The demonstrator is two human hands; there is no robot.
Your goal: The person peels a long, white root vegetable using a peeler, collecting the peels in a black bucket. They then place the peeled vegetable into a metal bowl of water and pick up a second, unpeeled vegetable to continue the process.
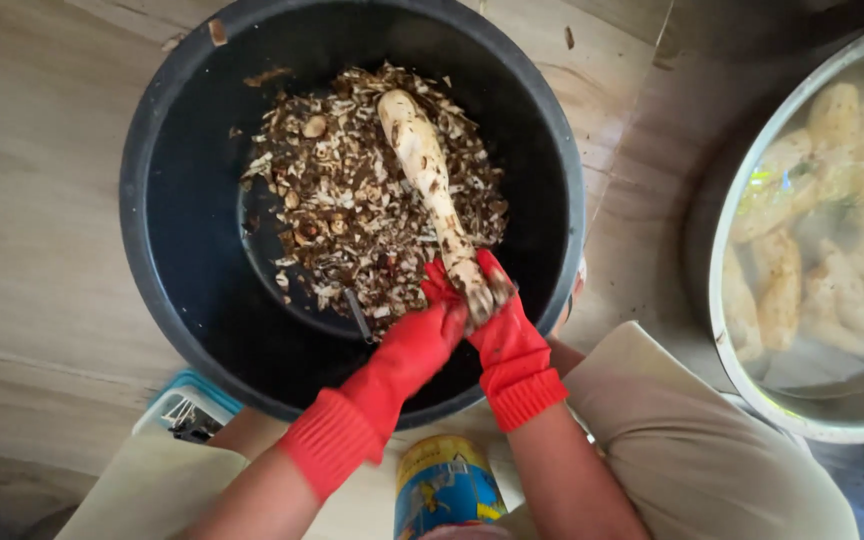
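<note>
Root (430, 180), pale and half-peeled, slants over peelings inside black tub (167, 200). Right hand (502, 320), red-gloved, clamped on its lower end. Left hand (422, 340) closed around a dark-bladed tool (357, 316), touching the right.

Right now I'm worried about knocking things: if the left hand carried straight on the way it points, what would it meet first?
Probably the root held by the right hand: the left hand points up-right and already sits beside its lower end. Depth is unclear.
</note>
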